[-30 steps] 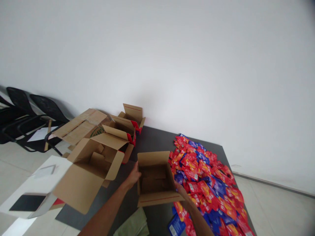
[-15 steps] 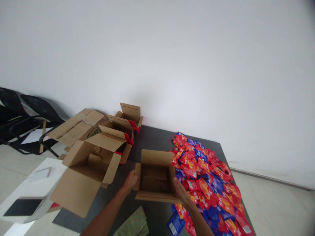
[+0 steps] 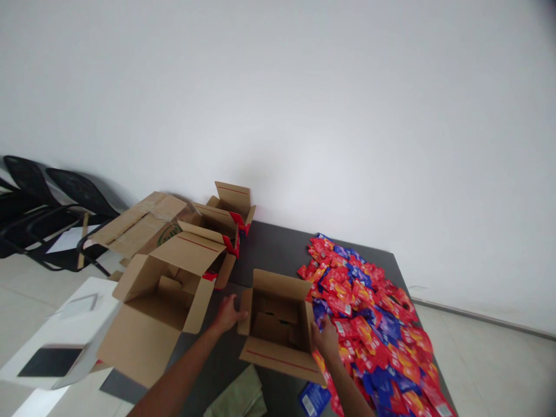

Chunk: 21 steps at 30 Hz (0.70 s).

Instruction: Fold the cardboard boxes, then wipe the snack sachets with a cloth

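A small open cardboard box (image 3: pixel 278 324) sits on the dark table (image 3: pixel 273 249) in front of me, its flaps spread and its inside empty of packets. My left hand (image 3: pixel 228 313) grips the box's left flap. My right hand (image 3: pixel 325 337) holds the box's right wall, beside a big heap of red and blue snack packets (image 3: pixel 369 313) that covers the table's right half.
A larger open cardboard box (image 3: pixel 160 295) stands at the left, with more open and flattened boxes (image 3: pixel 217 217) behind it. Black chairs (image 3: pixel 47 202) line the wall at far left. A white sheet (image 3: pixel 56 336) lies lower left, a green cloth (image 3: pixel 238 399) near the front edge.
The small box has been turned slightly and shifted right toward the packets. Both hands moved with it, the left onto its side flap and the right along its right wall.
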Tool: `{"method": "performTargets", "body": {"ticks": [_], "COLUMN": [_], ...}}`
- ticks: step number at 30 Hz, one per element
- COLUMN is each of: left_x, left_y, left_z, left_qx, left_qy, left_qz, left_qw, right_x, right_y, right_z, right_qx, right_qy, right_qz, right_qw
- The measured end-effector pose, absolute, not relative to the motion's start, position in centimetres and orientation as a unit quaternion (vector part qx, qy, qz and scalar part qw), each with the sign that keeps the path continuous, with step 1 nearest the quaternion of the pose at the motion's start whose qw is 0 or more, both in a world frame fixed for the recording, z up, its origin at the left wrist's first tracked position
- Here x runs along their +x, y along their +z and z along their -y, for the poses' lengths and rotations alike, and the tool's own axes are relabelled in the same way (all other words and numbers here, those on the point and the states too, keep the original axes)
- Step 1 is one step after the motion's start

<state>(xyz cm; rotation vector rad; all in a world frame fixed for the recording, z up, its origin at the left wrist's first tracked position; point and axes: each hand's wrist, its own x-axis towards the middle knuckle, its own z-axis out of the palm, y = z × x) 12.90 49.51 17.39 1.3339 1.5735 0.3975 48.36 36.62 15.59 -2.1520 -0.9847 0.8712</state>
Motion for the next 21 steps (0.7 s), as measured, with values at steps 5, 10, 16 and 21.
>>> {"method": "performTargets", "body": {"ticks": [5,10,16,21], "left_x": [15.0,16.3,16.8,17.2], "left_y": [18.1,19.0,19.4,20.3], "left_z": [-48.9,-48.0,-48.3,-49.1], "left_qx": [0.618,0.645,0.644,0.629], "left_qy": [0.158,0.152,0.126,0.114], "left_qz": [-0.606,-0.579,-0.576,-0.570], "left_qw": [0.476,0.475,0.488,0.516], "right_x": [46.6,45.6,45.4,44.2], "right_y": [16.2,16.9,17.2,17.8], "right_z": [-37.7,-38.5,-38.6,-38.9], "right_qx": [-0.816,-0.815,-0.822,-0.832], "right_qy": [0.275,0.259,0.269,0.268], "right_qz": [0.452,0.489,0.488,0.473], "right_qw": [0.234,0.171,0.116,0.111]}}
